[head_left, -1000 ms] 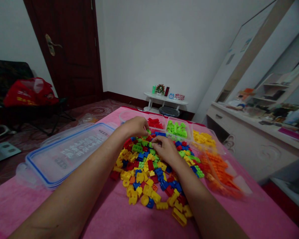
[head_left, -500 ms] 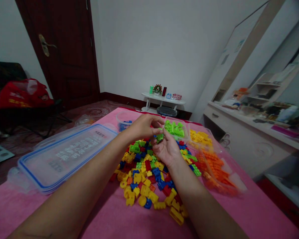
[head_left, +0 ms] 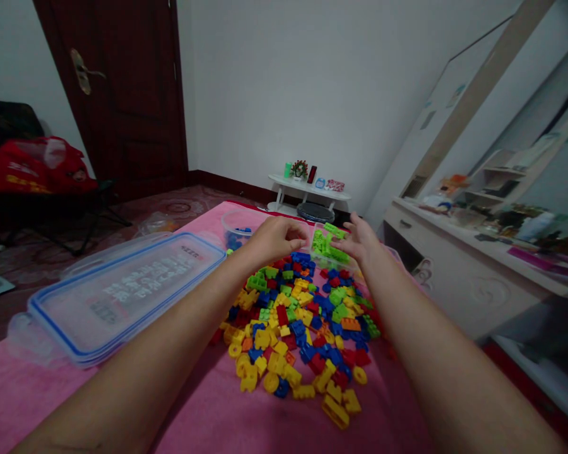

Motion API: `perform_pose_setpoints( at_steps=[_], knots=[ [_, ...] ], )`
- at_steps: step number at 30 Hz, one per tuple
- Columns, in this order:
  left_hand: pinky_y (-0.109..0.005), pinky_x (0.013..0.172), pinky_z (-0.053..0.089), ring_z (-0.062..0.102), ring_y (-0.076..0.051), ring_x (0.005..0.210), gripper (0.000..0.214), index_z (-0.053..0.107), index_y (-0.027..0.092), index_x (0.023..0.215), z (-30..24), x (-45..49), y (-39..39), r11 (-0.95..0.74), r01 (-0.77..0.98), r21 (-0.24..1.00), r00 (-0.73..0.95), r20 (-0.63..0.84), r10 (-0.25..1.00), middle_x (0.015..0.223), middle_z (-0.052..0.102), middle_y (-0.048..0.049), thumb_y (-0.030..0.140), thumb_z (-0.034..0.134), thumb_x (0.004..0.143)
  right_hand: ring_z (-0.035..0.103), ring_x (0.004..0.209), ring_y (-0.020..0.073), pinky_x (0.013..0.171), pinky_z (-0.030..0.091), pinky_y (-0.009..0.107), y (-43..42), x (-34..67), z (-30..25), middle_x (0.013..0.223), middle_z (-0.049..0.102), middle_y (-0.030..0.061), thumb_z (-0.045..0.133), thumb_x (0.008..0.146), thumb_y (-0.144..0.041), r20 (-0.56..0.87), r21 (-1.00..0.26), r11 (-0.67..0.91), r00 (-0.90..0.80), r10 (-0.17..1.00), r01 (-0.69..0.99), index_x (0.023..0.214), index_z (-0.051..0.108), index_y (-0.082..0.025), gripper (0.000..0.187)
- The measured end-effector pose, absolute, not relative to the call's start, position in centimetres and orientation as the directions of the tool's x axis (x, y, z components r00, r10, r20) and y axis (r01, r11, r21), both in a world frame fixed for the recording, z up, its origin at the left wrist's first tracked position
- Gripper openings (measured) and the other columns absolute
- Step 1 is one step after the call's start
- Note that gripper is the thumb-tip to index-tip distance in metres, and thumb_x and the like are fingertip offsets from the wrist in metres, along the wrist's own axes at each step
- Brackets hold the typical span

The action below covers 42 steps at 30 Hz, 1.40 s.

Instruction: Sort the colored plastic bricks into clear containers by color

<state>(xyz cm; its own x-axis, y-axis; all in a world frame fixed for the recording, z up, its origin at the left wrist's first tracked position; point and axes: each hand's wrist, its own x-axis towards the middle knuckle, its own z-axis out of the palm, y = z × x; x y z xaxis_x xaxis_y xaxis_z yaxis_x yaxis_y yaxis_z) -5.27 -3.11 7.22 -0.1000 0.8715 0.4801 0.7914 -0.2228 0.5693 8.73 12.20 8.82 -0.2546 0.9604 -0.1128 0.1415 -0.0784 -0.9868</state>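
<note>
Head view, looking down along two bare forearms over a pink-covered desk [head_left: 208, 416].

Largest on it: one clear lid [head_left: 123, 293] with a blue seal, flat near the left edge, its long axis running from near left toward the far middle.

Next, one loose pile of bricks [head_left: 303, 328] at the desk's middle: yellow, blue, red, green and a few orange, far too many to count.

Beyond the pile, toward the far edge, two clear tubs: a green-brick tub [head_left: 329, 246] and, well to its left, a round tub [head_left: 234, 226] with some blue bricks inside.

Green-brick tub sits between the hands, just past the pile, long axis roughly left to right, seemingly a little tipped.

Nearer of the two, the right hand [head_left: 362, 243]: open, fingers spread, at the tub's right rim, gripping nothing visible; contact with the rim hard to tell.

The left hand [head_left: 277, 236]: loosely curled over the pile's far edge, just left of the tub; cannot tell whether anything sits inside the curl.

One green brick [head_left: 335, 228] tops the tub's heap, beside the right fingertips.
</note>
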Motion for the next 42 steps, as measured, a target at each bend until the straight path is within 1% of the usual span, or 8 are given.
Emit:
perform_pose_setpoints(
  at_steps=[4, 7, 9, 12, 14, 19, 26, 42],
  knots=[
    [-0.023, 0.065, 0.043, 0.063, -0.015, 0.074, 0.027, 0.07, 0.015, 0.096, 6.6, -4.9, -2.9, -0.186, 0.827, 0.53, -0.033, 0.376, 0.926, 0.085, 0.071, -0.0062, 0.024, 0.058, 0.074, 0.056, 0.103, 0.0215, 0.082, 0.045, 0.031, 13.3, 9.9, 8.0, 0.118, 0.057, 0.0121, 0.044, 0.086, -0.044, 0.071, -0.829, 0.161, -0.185, 0.98, 0.535, 0.128, 0.046, -0.018, 0.05],
    [-0.022, 0.065, 0.043, 0.062, -0.015, 0.074, 0.027, 0.07, 0.017, 0.096, 5.8, -4.4, -2.6, -0.175, 0.86, 0.479, 0.022, 0.307, 0.951, 0.085, 0.071, -0.0043, 0.023, 0.059, 0.072, 0.053, 0.106, 0.0251, 0.09, 0.04, 0.036, 11.8, 11.1, 5.5, 0.109, 0.062, 0.0107, 0.066, 0.069, -0.023, 0.108, -0.695, 0.244, -0.237, 0.965, 0.676, 0.102, 0.065, -0.017, 0.034],
    [-0.022, 0.066, 0.044, 0.062, -0.015, 0.075, 0.026, 0.071, 0.018, 0.096, 5.1, -4.0, -2.4, -0.182, 0.875, 0.45, 0.056, 0.278, 0.959, 0.086, 0.072, -0.0039, 0.022, 0.059, 0.073, 0.052, 0.108, 0.0296, 0.09, 0.039, 0.042, 10.5, 11.8, 3.9, 0.104, 0.063, 0.0129, 0.065, 0.065, -0.015, 0.136, -0.494, 0.301, -0.27, 0.953, 0.816, 0.089, 0.07, -0.016, 0.025],
    [-0.022, 0.074, 0.044, 0.063, -0.016, 0.084, 0.029, 0.071, 0.019, 0.098, 4.0, -3.3, -2.0, -0.215, 0.886, 0.41, 0.111, 0.262, 0.959, 0.094, 0.071, -0.005, 0.019, 0.056, 0.074, 0.054, 0.105, 0.0304, 0.081, 0.044, 0.042, 8.7, 12.6, 2.5, 0.108, 0.059, 0.0148, 0.053, 0.075, -0.015, 0.203, -0.072, 0.36, -0.339, 0.919, 0.93, 0.098, 0.068, -0.019, 0.028],
    [-0.024, 0.079, 0.044, 0.062, -0.018, 0.091, 0.031, 0.07, 0.019, 0.101, 3.2, -2.8, -1.7, -0.225, 0.898, 0.377, 0.129, 0.264, 0.956, 0.099, 0.07, -0.0063, 0.018, 0.055, 0.073, 0.056, 0.101, 0.0286, 0.076, 0.046, 0.039, 8.1, 12.9, 2.0, 0.11, 0.056, 0.0147, 0.047, 0.079, -0.016, 0.219, 0.038, 0.37, -0.369, 0.903, 0.928, 0.104, 0.066, -0.02, 0.032],
    [-0.026, 0.078, 0.044, 0.063, -0.02, 0.089, 0.033, 0.069, 0.019, 0.104, 1.7, -1.8, -1.4, -0.306, 0.887, 0.345, 0.236, 0.229, 0.944, 0.099, 0.07, -0.0085, 0.022, 0.055, 0.074, 0.057, 0.096, 0.0263, 0.071, 0.047, 0.033, 7.8, 13.4, 1.1, 0.11, 0.05, 0.0146, 0.043, 0.082, -0.016, 0.29, 0.029, 0.38, -0.372, 0.882, 0.925, 0.102, 0.066, -0.018, 0.031],
    [-0.02, 0.057, 0.039, 0.06, -0.014, 0.062, 0.02, 0.072, 0.016, 0.079, 1.9, -1.3, -1.5, -0.298, 0.88, 0.369, 0.262, 0.146, 0.954, 0.072, 0.071, -0.0057, 0.02, 0.054, 0.072, 0.057, 0.098, 0.0263, 0.072, 0.047, 0.032, 7.9, 14.0, 0.6, 0.107, 0.052, 0.0161, 0.04, 0.084, -0.013, 0.262, 0.058, 0.33, -0.333, 0.906, 0.942, 0.1, 0.067, -0.016, 0.032],
    [-0.024, 0.055, 0.036, 0.059, -0.016, 0.064, 0.028, 0.073, 0.023, 0.081, 3.1, 0.8, -3.1, -0.33, 0.895, 0.3, 0.327, 0.064, 0.943, 0.073, 0.069, -0.0027, 0.043, 0.071, 0.061, 0.063, 0.093, 0.0275, 0.071, 0.046, 0.034, 7.3, 13.8, 1.7, 0.098, 0.067, 0.0119, 0.058, 0.075, -0.037, 0.173, 0.029, 0.399, -0.397, 0.901, 0.917, 0.094, 0.068, -0.021, 0.027]
  ],
)
